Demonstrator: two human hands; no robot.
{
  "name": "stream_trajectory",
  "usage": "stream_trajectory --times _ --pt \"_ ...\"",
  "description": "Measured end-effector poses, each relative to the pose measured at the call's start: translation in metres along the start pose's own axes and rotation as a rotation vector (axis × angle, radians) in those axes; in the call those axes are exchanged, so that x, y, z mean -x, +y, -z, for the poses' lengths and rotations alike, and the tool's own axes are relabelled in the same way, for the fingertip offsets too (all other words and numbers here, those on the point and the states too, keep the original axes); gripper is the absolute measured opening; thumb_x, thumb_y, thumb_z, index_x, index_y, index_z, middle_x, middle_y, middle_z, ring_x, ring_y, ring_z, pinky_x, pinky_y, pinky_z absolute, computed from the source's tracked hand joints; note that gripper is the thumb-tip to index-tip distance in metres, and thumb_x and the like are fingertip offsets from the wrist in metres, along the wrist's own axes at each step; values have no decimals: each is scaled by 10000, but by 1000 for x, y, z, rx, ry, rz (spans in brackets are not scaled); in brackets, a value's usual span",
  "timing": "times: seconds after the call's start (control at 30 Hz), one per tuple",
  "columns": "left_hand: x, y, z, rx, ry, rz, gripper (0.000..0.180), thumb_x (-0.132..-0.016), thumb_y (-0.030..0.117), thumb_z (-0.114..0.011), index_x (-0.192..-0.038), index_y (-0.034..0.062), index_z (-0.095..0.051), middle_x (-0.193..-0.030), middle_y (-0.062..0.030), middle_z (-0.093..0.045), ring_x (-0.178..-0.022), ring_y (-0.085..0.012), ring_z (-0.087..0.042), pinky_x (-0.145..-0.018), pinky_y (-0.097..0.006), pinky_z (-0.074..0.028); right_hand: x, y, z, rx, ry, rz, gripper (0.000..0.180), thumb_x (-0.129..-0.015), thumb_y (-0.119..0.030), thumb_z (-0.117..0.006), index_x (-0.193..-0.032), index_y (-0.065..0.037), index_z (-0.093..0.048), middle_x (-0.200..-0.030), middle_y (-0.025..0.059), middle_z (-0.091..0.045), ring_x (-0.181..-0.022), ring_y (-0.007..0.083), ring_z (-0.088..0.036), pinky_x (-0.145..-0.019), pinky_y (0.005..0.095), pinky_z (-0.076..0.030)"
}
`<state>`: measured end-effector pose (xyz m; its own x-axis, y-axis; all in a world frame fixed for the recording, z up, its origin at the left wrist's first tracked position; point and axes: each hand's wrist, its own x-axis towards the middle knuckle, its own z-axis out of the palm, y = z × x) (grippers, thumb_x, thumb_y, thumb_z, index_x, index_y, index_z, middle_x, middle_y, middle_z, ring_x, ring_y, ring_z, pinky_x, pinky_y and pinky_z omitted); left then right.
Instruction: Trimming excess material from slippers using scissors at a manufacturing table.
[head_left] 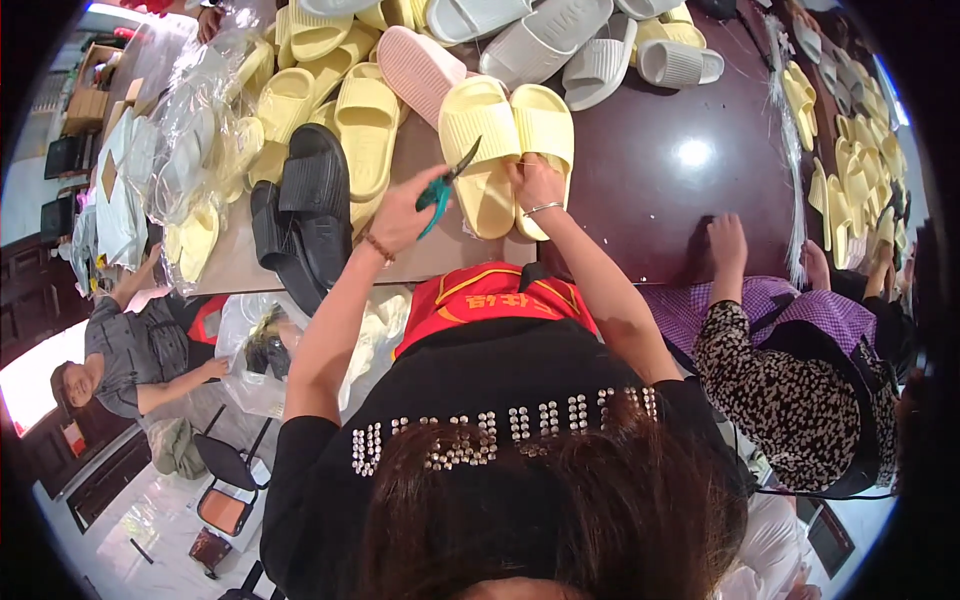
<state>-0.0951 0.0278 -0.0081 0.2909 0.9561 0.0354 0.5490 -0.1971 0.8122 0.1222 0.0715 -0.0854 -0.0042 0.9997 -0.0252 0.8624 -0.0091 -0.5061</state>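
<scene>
A pair of yellow slide slippers, the left slipper (490,205) and the right slipper (545,115), lies side by side in front of me. My left hand (408,212) is closed round scissors (434,200) with teal handles; their dark blades point up at the left slipper's strap. My right hand (540,184), with a bracelet at the wrist, has its fingers bunched at the inner edge of the right slipper's strap. A thin pale line shows by those fingertips, but what they pinch is hidden.
Yellow slippers (365,130), a pink slipper (418,72), grey slippers (545,40) and black slippers (318,200) crowd the brown table (660,190). Bagged slippers (185,150) lie left. White strands (790,150) hang at the right. Co-workers sit on both sides; one hand (727,240) rests near the table edge.
</scene>
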Motion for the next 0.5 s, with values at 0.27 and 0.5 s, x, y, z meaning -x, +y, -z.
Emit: stream_trajectory --times 0.27,0.5 --pt "27 19 -14 670 -205 374 450 -793 133 -571 -1193 24 -396 -817 -39 -556 -665 -77 -527 -588 -202 -426 11 5 18 -28 21 24 259 -774 -297 -515 -760 -38 -524 -788 156 -585 -705 326 -569 -596 416 -446" --pt "16 23 -47 398 -392 203 451 -779 182 -563 -1181 49 -410 -777 -16 -536 -632 -88 -502 -564 -216 -417 13 2 10 -23 62 -30 212 -753 -274 -537 -756 -62 -530 -756 120 -572 -688 295 -567 -579 409 -450"
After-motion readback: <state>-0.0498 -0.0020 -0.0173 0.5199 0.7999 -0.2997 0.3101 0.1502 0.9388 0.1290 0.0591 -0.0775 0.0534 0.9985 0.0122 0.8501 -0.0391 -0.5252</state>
